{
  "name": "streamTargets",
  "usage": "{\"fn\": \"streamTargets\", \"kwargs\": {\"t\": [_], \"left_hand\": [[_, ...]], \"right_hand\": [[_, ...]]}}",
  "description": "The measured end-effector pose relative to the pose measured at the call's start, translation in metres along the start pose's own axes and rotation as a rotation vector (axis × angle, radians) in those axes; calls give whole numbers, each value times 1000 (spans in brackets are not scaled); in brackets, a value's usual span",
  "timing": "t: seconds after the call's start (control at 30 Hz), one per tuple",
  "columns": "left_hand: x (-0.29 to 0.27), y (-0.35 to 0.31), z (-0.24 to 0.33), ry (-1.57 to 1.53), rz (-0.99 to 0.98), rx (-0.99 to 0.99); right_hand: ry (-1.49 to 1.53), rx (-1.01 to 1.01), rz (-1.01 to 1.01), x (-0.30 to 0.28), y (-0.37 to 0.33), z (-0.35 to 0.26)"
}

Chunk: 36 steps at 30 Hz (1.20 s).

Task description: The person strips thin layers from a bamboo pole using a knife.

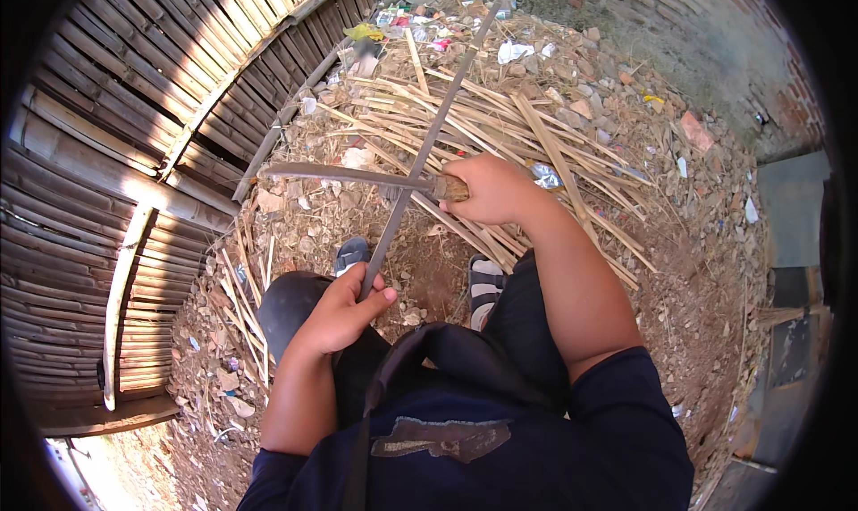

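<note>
My left hand [344, 310] is closed around the near end of a long, flat grey-brown bamboo strip [447, 104], which slants up and away to the right. In my right hand [492, 189] is the wooden handle of a machete [326, 172], its blade pointing left. Blade and strip cross just left of the right hand, near the handle; whether they press together I cannot tell. Beyond and beneath the right hand lies a loose pile of split bamboo strips [500, 135] on the ground. My sandalled feet are below, on either side.
A bamboo slat wall [98, 180] rises on the left, with more thin strips [243, 305] near its foot. Rubble, brick pieces [697, 132] and plastic litter [514, 52] cover the ground. A brick wall [679, 28] stands behind, and grey panels [794, 211] are at the right.
</note>
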<state>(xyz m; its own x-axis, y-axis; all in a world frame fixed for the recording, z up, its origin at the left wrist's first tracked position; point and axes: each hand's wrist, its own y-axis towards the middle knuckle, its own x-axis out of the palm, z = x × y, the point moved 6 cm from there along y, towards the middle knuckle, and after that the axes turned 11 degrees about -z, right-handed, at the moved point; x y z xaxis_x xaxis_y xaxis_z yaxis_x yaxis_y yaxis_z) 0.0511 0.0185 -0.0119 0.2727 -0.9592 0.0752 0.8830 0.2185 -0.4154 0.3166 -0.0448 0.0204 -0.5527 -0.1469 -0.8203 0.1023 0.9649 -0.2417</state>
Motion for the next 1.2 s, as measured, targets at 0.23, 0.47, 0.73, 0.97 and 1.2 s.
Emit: {"fn": "streamTargets", "kwargs": {"t": [0.23, 0.47, 0.73, 0.97, 1.2], "left_hand": [[0, 1, 1, 58, -17, -18], [0, 1, -1, 43, -7, -27], [-1, 1, -2, 31, -22, -2], [0, 4, -1, 75, -16, 37], [-2, 2, -5, 36, -17, -26]], "right_hand": [[105, 133, 160, -14, -8, 17], [-46, -143, -28, 20, -6, -37], [54, 1, 91, -6, -5, 14], [71, 103, 165, -14, -8, 17], [-64, -68, -25, 13, -6, -34]]}}
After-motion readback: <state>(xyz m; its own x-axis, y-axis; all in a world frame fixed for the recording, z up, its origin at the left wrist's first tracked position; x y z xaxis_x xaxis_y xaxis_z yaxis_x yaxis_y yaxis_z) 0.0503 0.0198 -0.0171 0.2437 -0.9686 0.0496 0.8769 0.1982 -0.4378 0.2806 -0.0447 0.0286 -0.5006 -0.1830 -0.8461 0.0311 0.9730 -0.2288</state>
